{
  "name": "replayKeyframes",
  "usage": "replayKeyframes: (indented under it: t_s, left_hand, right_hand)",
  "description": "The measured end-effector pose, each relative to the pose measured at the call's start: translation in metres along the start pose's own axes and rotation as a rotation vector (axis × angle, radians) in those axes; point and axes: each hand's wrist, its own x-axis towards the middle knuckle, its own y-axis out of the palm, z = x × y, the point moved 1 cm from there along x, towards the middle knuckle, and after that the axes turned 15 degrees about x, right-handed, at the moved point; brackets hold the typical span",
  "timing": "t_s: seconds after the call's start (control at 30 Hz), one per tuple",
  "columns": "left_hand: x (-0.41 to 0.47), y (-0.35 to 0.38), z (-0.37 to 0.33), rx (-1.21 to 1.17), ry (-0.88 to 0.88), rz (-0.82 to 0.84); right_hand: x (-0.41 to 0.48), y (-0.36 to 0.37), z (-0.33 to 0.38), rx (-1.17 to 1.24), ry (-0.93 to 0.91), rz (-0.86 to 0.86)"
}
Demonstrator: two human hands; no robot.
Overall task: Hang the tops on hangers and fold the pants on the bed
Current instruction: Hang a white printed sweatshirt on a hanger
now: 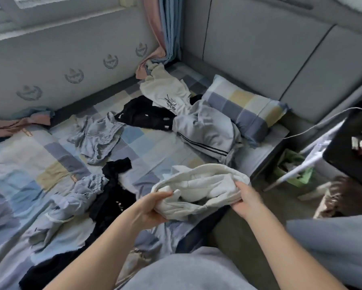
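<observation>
Gripping a white garment [201, 185], my left hand [152, 208] and right hand [247, 199] hover over the checked, clothes-strewn bedspread [134, 139].

Both hands gripped a crumpled white cotton garment [198, 189] above the near edge of the bed's blue-and-cream checked sheet [134, 141]. The left hand [152, 208] held its eight o'clock end and the right hand [247, 200] its three o'clock end. At twelve o'clock from it lay a rumpled grey garment with black stripes [205, 130]. At eleven lay a cream printed top [165, 91], touching a black garment [144, 114].
</observation>
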Motion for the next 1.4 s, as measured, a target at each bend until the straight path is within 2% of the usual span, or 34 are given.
replayKeyframes:
  t_s: [0.07, 0.13, 0.23, 0.3, 0.37, 0.43, 0.57, 0.77, 0.93, 1.2, 1.4]
  left_hand:
    - [-0.001, -0.005, 0.018, 0.091, -0.039, -0.009]
    - [0.000, -0.002, 0.029, 0.172, 0.012, -0.058]
    - [-0.001, 0.028, 0.035, 0.280, 0.178, -0.122]
    - [-0.005, 0.056, 0.034, 0.468, 0.325, -0.187]
    - [-0.015, 0.091, 0.033, 0.706, 0.436, -0.168]
    - [-0.024, 0.128, 0.039, 0.881, 0.503, -0.093]
    - [-0.027, 0.198, 0.070, 1.040, 0.559, 0.118]
    - [-0.027, 0.299, 0.149, 1.176, 0.566, 0.433]
    - [-0.035, 0.398, 0.220, 1.297, 0.545, 0.643]
    - [-0.060, 0.582, 0.331, 1.380, 0.610, 0.828]
    - [-0.093, 0.719, 0.391, 1.381, 0.647, 0.957]
  right_hand:
    - [-0.028, -0.023, -0.012, 0.102, 0.032, 0.012]
    - [-0.056, -0.046, -0.018, 0.135, 0.041, 0.009]
    - [-0.098, -0.086, -0.018, 0.183, 0.015, 0.000]
    - [-0.125, -0.112, -0.014, 0.237, -0.049, -0.020]
    - [-0.151, -0.140, -0.009, 0.318, -0.131, -0.035]
    - [-0.178, -0.170, -0.004, 0.389, -0.207, -0.055]
    - [-0.228, -0.229, 0.009, 0.473, -0.388, -0.159]
    - [-0.287, -0.329, 0.016, 0.585, -0.560, -0.373]
    - [-0.325, -0.421, 0.037, 0.705, -0.690, -0.474]
    - [-0.373, -0.562, 0.122, 0.833, -0.816, -0.594]
    - [-0.425, -0.645, 0.195, 0.736, -0.969, -0.719]
